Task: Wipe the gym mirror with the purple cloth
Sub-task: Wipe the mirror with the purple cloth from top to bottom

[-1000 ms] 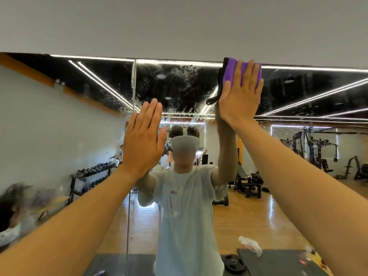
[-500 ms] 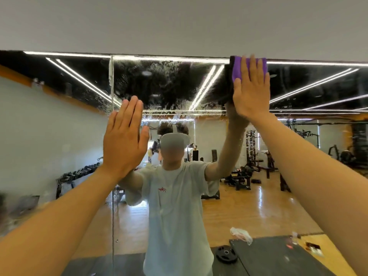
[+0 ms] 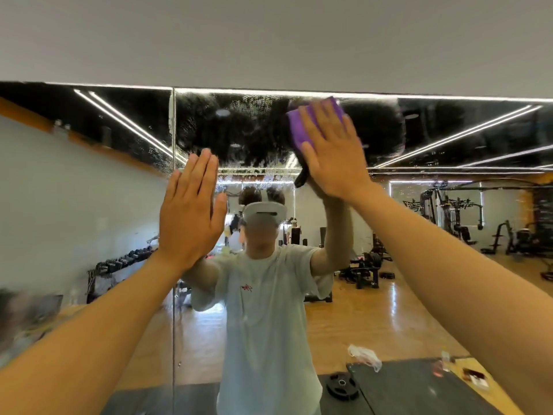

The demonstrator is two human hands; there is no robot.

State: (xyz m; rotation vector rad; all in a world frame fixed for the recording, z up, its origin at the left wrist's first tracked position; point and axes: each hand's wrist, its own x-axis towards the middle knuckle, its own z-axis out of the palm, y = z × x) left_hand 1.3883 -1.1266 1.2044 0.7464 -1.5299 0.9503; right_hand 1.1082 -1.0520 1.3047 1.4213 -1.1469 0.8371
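- Right hand raised high, fingers straight and together, palm pressing the purple cloth flat against the gym mirror; nothing pinched or curled round.
- Purple cloth folded, just below the mirror's top edge, right of the vertical seam between two mirror panels; a dark corner of it hanging down past the heel of the right hand.
- Left hand lower and to the left, fingers straight and close together, palm towards the glass just right of the seam, holding nothing; contact with the glass impossible to tell.
- Streaks and droplets of wet film on the dark upper glass between the seam and the cloth.
- Reflected in the mirror: person in a pale T-shirt with both arms raised, wooden floor, dumbbell rack at left, weight machines at right, a weight plate beside a dark mat, a crumpled clear bag.
- Plain grey wall above the mirror.
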